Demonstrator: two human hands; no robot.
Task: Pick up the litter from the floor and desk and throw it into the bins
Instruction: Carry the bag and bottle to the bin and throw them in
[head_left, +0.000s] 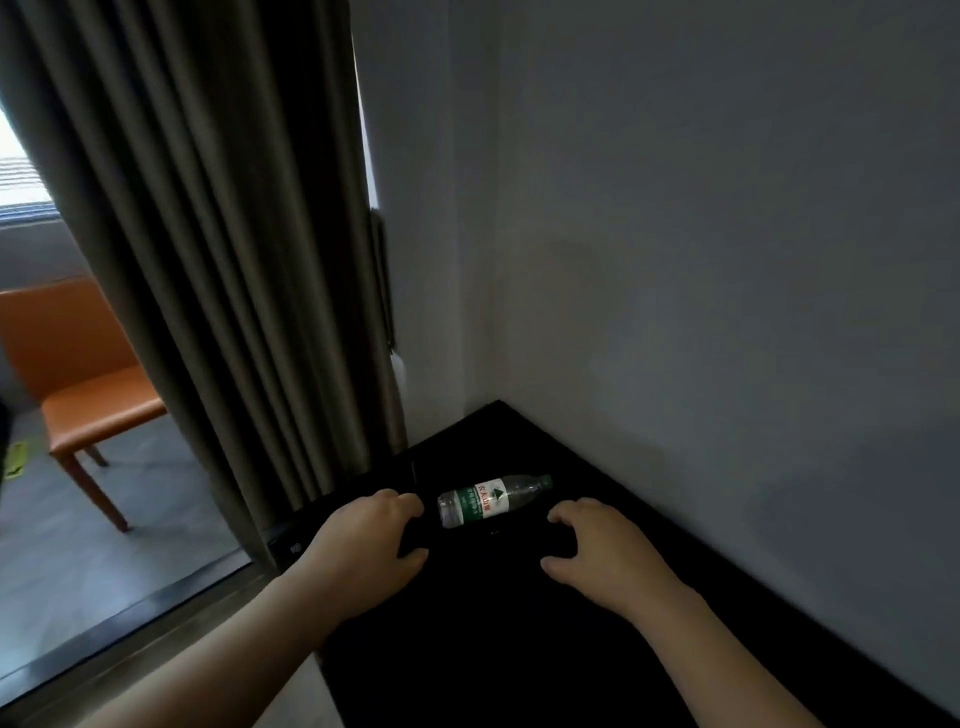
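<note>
One plastic bottle (493, 500) lies on its side at lower centre on the black desk (519, 665), with bare desktop around it and the wall (727, 260) close behind. Two hands flank it: the left hand (363, 545) is at the desk's left edge, just beside the bottle's base, and the right hand (597, 551) is further right. Both are loosely curled and hold nothing.

bottle (491, 500) lies on desk (519, 649) — between both hands.

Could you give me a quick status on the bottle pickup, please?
Left hand and right hand both empty, flanking bottle. Bottle lying on side on black desk. Nothing between hands and bottle.
</note>
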